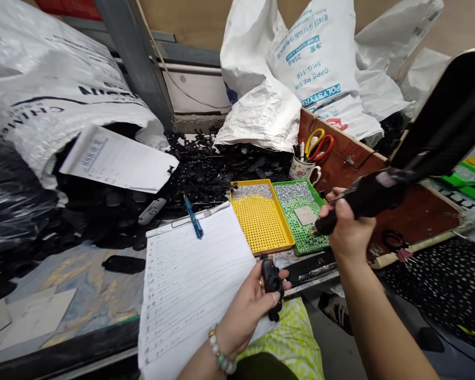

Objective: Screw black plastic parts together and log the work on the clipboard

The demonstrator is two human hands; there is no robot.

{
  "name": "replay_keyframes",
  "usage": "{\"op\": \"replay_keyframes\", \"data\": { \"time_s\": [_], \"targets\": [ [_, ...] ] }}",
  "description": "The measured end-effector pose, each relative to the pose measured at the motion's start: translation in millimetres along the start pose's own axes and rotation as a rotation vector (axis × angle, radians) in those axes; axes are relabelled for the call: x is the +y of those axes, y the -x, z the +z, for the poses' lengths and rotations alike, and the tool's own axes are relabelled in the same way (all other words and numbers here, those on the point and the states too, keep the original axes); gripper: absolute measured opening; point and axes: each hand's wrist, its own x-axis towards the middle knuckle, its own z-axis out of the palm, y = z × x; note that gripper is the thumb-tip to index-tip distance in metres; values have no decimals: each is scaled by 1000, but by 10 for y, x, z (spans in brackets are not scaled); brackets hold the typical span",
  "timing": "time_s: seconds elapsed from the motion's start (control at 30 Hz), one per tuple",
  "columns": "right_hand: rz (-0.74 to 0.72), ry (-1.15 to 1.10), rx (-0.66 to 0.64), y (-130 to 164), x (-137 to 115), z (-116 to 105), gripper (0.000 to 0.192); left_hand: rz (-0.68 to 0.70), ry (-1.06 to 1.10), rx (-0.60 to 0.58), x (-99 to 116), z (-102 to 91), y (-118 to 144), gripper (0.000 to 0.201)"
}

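Observation:
My left hand [245, 301], wearing a bead bracelet, holds a small black plastic toy part [272, 279] with round knobs at its ends, over the right edge of a lined paper sheet [198, 279]. My right hand [350, 232] is closed round a black electric screwdriver [364, 195]. The driver's tip points down at the green perforated tray [301, 237], beside a small cardboard square [305, 216]; whether it touches anything I cannot tell. Shiny small screws [295, 191] lie along that tray's far end. Left of it stands a yellow perforated tray [259, 224], also with screws.
A blue pen [192, 216] lies on the clipboard's sheet. Behind are black plastic parts [237, 162], a mug [302, 170] with scissors [319, 145], and large white sacks [261, 100]. A reddish-brown board [344, 163] stands at right. A notepad [119, 161] lies at left.

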Motion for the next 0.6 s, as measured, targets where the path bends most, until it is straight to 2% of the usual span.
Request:
{"op": "replay_keyframes", "data": {
  "time_s": [0.1, 0.17, 0.23, 0.33, 0.47, 0.6],
  "targets": [
    [59, -80, -81, 146, -386, 71, 24, 27, 11, -15, -4, 5, -8, 58],
    [131, -111, -206, 307, -578, 117, 29, 50, 24, -21, -1, 13, -17, 58],
    [168, -153, -341, 477, -657, 156, 33, 85, 28, -21, 11, 30, -28, 57],
    [161, -216, -477, 665, -596, 192, 32, 151, 21, -9, 32, 60, -39, 57],
    [182, -229, -513, 754, -451, 186, 32, 158, 14, -15, 35, 66, -37, 56],
    [214, -231, -546, 775, -410, 176, 32, 175, 1, -20, 22, 52, -30, 53]
  ]
}}
